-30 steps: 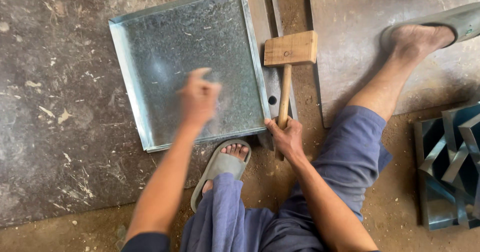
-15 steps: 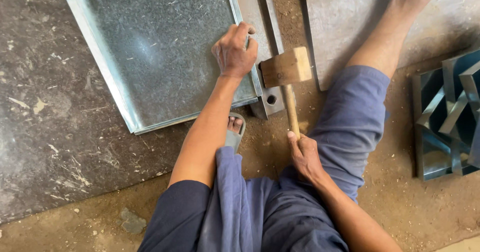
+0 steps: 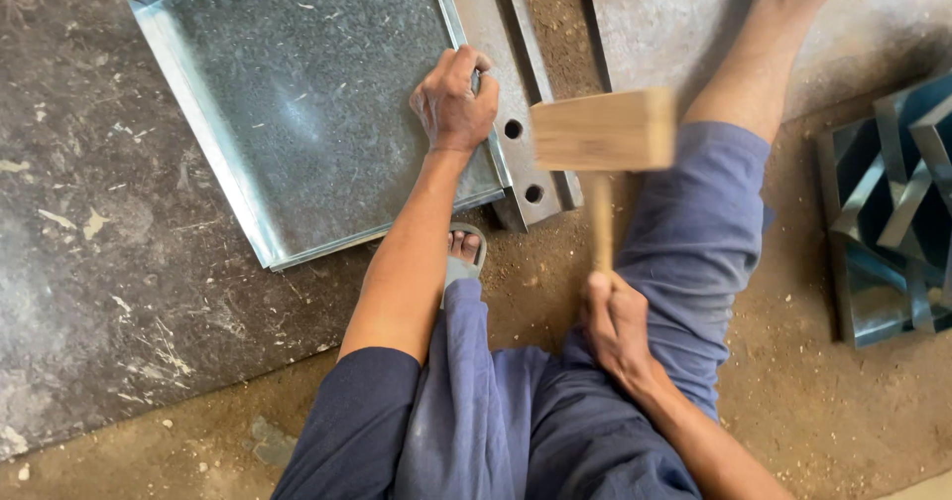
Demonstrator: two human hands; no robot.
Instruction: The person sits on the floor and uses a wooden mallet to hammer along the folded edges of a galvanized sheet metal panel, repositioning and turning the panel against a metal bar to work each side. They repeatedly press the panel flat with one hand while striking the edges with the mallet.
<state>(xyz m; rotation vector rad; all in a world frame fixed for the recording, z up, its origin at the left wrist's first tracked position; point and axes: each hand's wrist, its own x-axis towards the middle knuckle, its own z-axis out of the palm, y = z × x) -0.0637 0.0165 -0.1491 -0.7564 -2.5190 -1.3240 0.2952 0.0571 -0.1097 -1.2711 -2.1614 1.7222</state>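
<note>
Mallet (image 3: pixel 603 130) gripped by right-hand fingers (image 3: pixel 607 313); left fingers (image 3: pixel 458 75) clamp tray (image 3: pixel 297 113) on gritty floor (image 3: pixel 79 262).

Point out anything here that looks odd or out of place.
The wooden mallet in the right hand is blurred. Debris specks litter the metal tray, which the left hand grips at its edge. A bare foot in a sandal lies close by.

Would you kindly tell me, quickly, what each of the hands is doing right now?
Left hand: closed on the right edge of the metal tray.
Right hand: closed on the handle of the wooden mallet.
</note>
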